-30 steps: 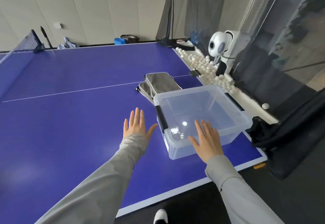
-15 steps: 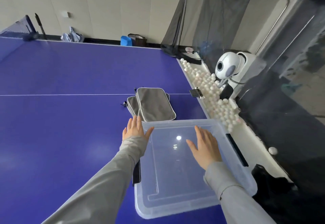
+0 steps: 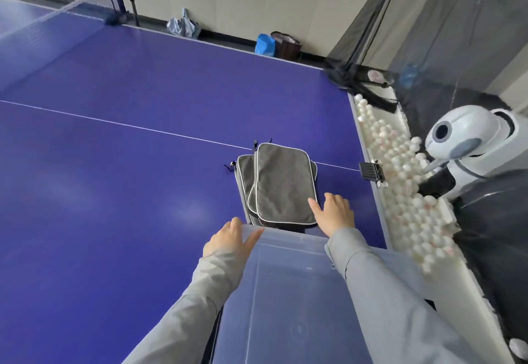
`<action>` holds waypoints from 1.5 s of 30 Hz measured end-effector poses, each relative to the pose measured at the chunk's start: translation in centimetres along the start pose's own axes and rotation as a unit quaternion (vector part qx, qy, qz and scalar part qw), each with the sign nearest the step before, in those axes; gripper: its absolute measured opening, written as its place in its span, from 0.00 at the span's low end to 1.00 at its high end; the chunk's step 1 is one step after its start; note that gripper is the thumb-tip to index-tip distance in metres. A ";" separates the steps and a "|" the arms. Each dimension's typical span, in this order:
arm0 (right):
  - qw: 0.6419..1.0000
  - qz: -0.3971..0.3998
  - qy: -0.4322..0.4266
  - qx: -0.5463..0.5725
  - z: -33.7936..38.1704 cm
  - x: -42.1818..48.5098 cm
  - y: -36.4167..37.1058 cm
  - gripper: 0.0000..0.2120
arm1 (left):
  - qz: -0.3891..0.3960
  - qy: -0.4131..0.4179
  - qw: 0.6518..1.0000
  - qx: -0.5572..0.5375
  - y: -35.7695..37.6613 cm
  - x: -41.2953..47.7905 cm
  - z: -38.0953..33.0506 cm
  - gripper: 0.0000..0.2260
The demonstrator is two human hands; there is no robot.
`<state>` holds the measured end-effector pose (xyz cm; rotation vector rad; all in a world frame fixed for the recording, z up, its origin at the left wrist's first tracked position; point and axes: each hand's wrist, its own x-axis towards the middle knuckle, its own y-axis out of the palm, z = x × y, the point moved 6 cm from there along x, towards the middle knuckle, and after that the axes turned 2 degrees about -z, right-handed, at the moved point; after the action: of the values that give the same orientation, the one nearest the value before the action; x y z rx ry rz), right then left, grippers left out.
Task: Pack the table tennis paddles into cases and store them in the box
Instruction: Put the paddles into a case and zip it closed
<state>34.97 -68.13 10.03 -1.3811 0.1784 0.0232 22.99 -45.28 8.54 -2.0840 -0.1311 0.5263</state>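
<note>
Now the right hand [image 3: 334, 215] has reached past the box [image 3: 291, 238] to the cases [image 3: 283, 183], open and empty; left hand [image 3: 231, 239] flat on its rim. Storing looks next.

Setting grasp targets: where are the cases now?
Head view: the cases lie stacked on the table, centre-right, just beyond the box's far rim, with the right hand at their right edge.

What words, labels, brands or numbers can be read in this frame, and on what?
No text is readable.
Faint round moulded mark on the clear box floor: too blurred to read.
Grey cases, ball machine, blue bag: no lettering visible.
</note>
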 end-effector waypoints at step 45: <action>0.907 -0.040 -0.157 0.390 31.8 -21.8 2.8 0.19 | -0.119 0.060 0.838 -0.530 -25.5 -1.9 29.9 0.08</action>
<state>16.68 -34.60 16.00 -0.5661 -0.1354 0.0950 11.72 -8.52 16.62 -3.1023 -0.7398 0.1412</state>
